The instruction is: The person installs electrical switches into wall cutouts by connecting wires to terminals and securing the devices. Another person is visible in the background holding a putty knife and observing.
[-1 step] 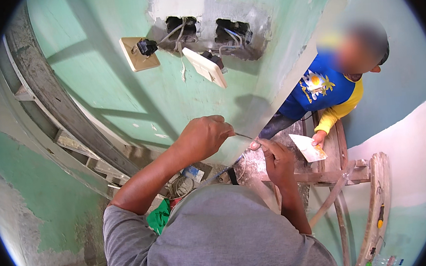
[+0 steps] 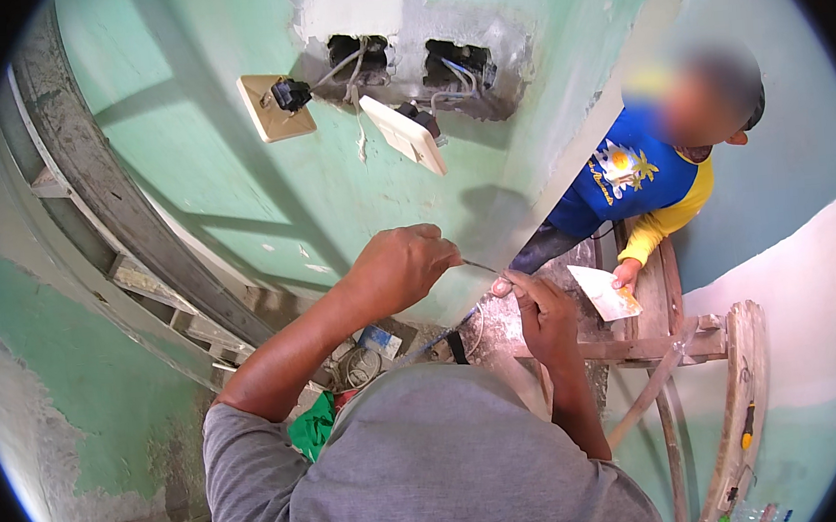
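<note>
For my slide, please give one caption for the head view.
Left hand and right hand work a thin wire below open wall boxes.

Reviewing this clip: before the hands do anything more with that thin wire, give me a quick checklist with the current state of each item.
1. Left hand has a grip on the thin wire: ok, fingers closed on its end.
2. Right hand pinches the other end: ok, fingertips meet it near the wall corner.
3. Wire is bare or insulated: cannot tell, too thin to judge.
4. Wall boxes closed up: not ok, both cavities are open with loose wires, and the cream cover plate and the socket plate hang off the green wall.
5. Other person away from the hands: ok, beside the wooden ladder, holding a paper card.
</note>
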The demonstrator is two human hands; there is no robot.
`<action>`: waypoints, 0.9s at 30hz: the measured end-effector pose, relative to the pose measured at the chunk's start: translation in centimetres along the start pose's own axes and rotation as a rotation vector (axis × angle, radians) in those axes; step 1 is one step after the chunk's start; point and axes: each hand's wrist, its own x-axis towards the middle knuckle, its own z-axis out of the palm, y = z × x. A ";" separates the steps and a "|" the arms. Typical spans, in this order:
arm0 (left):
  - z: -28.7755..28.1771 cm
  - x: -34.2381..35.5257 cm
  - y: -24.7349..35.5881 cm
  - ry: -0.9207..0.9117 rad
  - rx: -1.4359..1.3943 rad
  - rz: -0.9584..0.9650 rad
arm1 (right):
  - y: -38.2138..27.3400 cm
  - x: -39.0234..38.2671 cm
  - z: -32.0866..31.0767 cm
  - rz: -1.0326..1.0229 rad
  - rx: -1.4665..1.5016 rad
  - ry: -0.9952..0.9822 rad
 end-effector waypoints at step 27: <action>-4.0 3.3 -2.5 0.552 -0.778 -0.098 | -4.1 11.1 -0.2 -0.067 -0.026 0.487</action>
